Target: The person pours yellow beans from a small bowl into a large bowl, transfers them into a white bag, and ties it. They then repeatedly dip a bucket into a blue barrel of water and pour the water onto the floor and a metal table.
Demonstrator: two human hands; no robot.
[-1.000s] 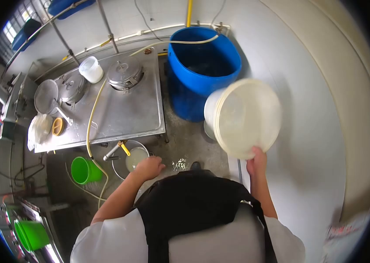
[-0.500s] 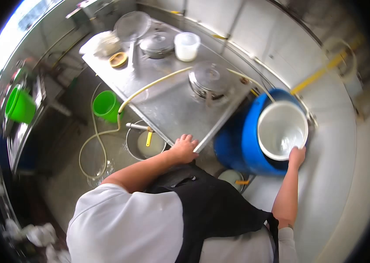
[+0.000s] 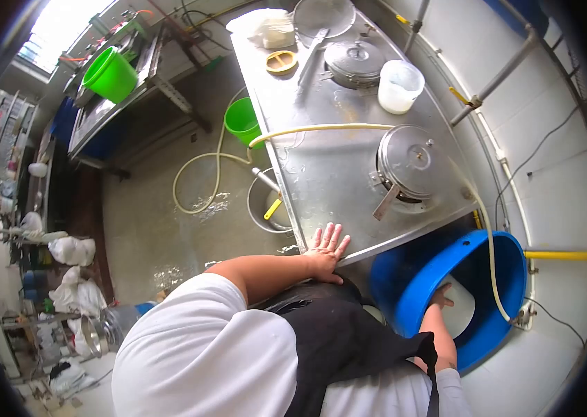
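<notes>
My left hand (image 3: 326, 253) lies with its fingers spread on the near corner of the steel table (image 3: 349, 229). Down inside the blue barrel (image 3: 415, 292), to the right, my right hand (image 3: 441, 297) is at the side of a white bucket (image 3: 459, 313). Some of its fingers show against the bucket's wall; the rest are hidden. A yellowish hose (image 3: 491, 257) hangs over the barrel's far rim into it.
On the table are lidded pots (image 3: 408, 163), a white tub (image 3: 400, 87), a strainer (image 3: 325, 17) and a brown ring (image 3: 281, 62). Green buckets (image 3: 243, 121) and a metal pot (image 3: 261, 201) stand left of it. Yellow pipe (image 3: 563, 256) runs along the wall.
The white bucket has gone from above the barrel's rim down into the barrel, along with my right hand. My left hand's fingers have spread on the table corner. The view has turned.
</notes>
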